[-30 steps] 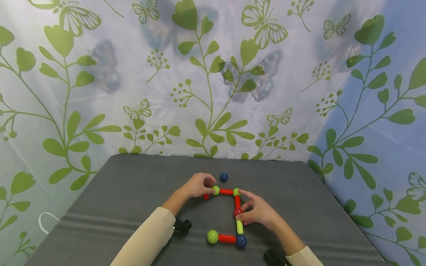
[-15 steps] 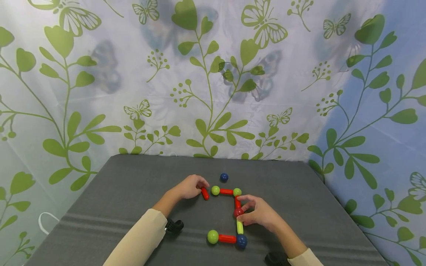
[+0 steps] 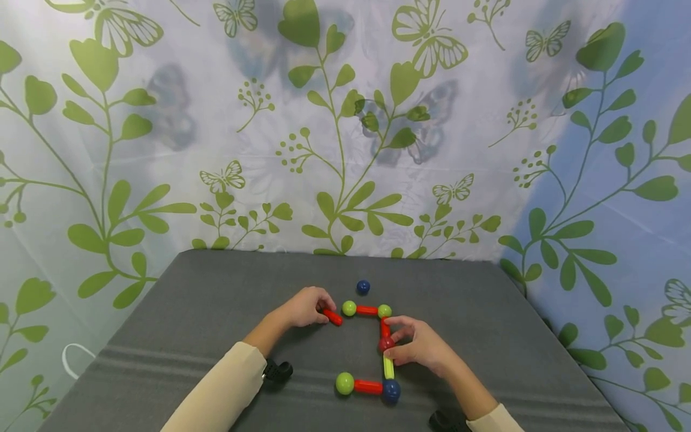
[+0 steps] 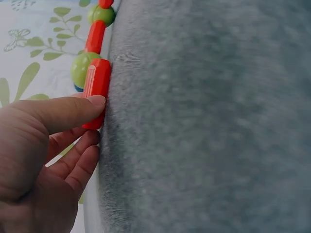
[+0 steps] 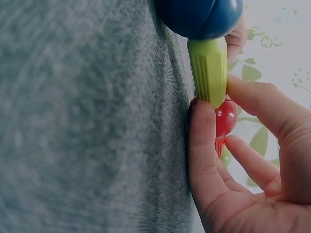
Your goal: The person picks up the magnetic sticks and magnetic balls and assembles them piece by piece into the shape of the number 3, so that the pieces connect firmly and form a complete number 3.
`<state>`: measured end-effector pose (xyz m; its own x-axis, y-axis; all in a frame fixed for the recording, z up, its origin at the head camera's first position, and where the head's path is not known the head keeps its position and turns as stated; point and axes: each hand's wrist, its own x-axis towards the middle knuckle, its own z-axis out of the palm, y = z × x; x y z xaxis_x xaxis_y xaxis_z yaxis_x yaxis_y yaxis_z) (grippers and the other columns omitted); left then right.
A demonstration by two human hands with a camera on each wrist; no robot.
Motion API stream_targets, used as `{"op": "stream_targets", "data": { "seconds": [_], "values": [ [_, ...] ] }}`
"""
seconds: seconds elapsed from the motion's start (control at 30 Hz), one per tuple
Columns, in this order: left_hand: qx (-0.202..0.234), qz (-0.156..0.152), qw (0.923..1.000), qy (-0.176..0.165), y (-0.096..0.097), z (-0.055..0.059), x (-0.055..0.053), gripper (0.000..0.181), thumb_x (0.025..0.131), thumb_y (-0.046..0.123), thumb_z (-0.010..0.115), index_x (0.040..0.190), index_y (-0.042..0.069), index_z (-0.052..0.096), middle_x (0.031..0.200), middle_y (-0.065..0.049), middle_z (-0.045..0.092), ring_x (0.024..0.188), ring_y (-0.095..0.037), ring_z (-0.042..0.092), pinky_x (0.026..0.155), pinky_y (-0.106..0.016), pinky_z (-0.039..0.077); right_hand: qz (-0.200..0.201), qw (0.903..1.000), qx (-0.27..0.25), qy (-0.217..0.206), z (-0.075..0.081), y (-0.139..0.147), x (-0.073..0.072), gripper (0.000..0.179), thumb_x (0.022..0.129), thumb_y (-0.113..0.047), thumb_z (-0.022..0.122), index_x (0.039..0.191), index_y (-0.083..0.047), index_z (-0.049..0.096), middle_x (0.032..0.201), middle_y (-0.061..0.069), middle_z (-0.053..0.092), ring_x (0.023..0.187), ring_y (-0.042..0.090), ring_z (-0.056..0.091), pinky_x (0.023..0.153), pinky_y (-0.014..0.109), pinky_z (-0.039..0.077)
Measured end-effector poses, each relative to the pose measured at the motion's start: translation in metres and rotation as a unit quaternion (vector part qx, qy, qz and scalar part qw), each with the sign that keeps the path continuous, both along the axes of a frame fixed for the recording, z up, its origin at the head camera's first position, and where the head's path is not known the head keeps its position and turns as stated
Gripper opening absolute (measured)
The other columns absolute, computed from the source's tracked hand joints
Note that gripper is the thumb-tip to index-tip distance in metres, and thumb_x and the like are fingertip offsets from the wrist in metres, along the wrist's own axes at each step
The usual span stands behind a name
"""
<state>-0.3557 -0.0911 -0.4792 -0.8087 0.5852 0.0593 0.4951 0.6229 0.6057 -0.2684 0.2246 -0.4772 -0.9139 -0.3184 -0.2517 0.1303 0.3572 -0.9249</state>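
Observation:
In the head view my left hand (image 3: 309, 306) pinches a loose red rod (image 3: 333, 317) between thumb and fingers, and the left wrist view shows the thumb laid along this ribbed rod (image 4: 97, 87). A chain of magnetic rods and balls lies to its right. From the light green ball (image 3: 349, 308) a red rod (image 3: 367, 310) runs to another green ball (image 3: 384, 311). A red rod, a red ball (image 3: 385, 344) and a yellow-green rod (image 3: 388, 368) lead to a blue ball (image 3: 391, 390). My right hand (image 3: 418, 344) pinches the yellow-green rod (image 5: 208, 70) beside the red ball.
At the chain's near end a red rod (image 3: 368, 387) joins the blue ball to a big green ball (image 3: 345, 383). A separate blue ball (image 3: 363, 287) lies farther back. The grey table (image 3: 243, 282) ends at a leaf-patterned curtain (image 3: 345, 180).
My left hand has moved left from the green ball to the loose red rod, and now pinches and turns it. My right hand has stayed nearly still on the chain.

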Motion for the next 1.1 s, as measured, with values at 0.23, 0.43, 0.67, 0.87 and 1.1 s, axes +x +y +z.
{"op": "stream_targets", "data": {
  "seconds": [0.23, 0.43, 0.67, 0.87, 1.1],
  "values": [
    [-0.017, -0.027, 0.9994, 0.012, 0.003, -0.001, 0.011, 0.017, 0.085, 0.008, 0.083, 0.098, 0.016, 0.076, 0.095, 0.004, 0.068, 0.085, -0.012, 0.059, 0.080, -0.031, 0.052, 0.005, 0.9999, -0.006, 0.007, 0.001, 0.000, 0.002, 0.069, 0.080, -0.008, 0.087, 0.141, -0.001, 0.055, 0.111, 0.017, 0.066, 0.084, 0.022, 0.072, 0.075, 0.041, 0.063],
    [0.000, -0.028, 0.9996, 0.004, 0.007, -0.002, 0.021, 0.015, 0.086, 0.010, 0.082, 0.097, 0.019, 0.076, 0.091, 0.007, 0.067, 0.083, -0.012, 0.060, 0.077, -0.026, 0.050, 0.006, 1.0000, 0.002, 0.007, 0.004, 0.000, 0.002, 0.069, 0.080, -0.009, 0.086, 0.142, -0.002, 0.056, 0.114, 0.018, 0.066, 0.085, 0.022, 0.073, 0.077, 0.040, 0.063],
    [0.032, -0.028, 0.9991, -0.003, 0.014, -0.002, 0.032, 0.014, 0.085, 0.010, 0.083, 0.095, 0.016, 0.076, 0.094, 0.003, 0.071, 0.081, -0.010, 0.061, 0.076, -0.026, 0.051, 0.002, 1.0000, 0.007, 0.000, 0.003, 0.001, 0.002, 0.071, 0.080, -0.010, 0.087, 0.143, -0.003, 0.056, 0.116, 0.017, 0.066, 0.087, 0.021, 0.072, 0.079, 0.040, 0.063],
    [0.066, -0.006, 0.9978, -0.003, 0.027, -0.006, 0.040, 0.014, 0.084, 0.010, 0.084, 0.092, 0.018, 0.076, 0.090, 0.005, 0.071, 0.075, -0.005, 0.059, 0.072, -0.024, 0.051, -0.003, 1.0000, 0.009, 0.000, 0.001, 0.001, 0.003, 0.072, 0.080, -0.010, 0.087, 0.144, -0.003, 0.055, 0.118, 0.017, 0.066, 0.087, 0.021, 0.072, 0.079, 0.040, 0.063],
    [0.088, 0.013, 0.9954, -0.034, 0.048, -0.005, 0.049, 0.014, 0.083, 0.011, 0.085, 0.092, 0.017, 0.076, 0.086, 0.005, 0.070, 0.075, -0.007, 0.059, 0.070, -0.023, 0.051, -0.006, 0.9999, 0.014, 0.001, 0.002, 0.000, 0.005, 0.071, 0.081, -0.010, 0.086, 0.145, -0.003, 0.055, 0.118, 0.017, 0.066, 0.087, 0.022, 0.073, 0.079, 0.040, 0.063]
  ]
}}
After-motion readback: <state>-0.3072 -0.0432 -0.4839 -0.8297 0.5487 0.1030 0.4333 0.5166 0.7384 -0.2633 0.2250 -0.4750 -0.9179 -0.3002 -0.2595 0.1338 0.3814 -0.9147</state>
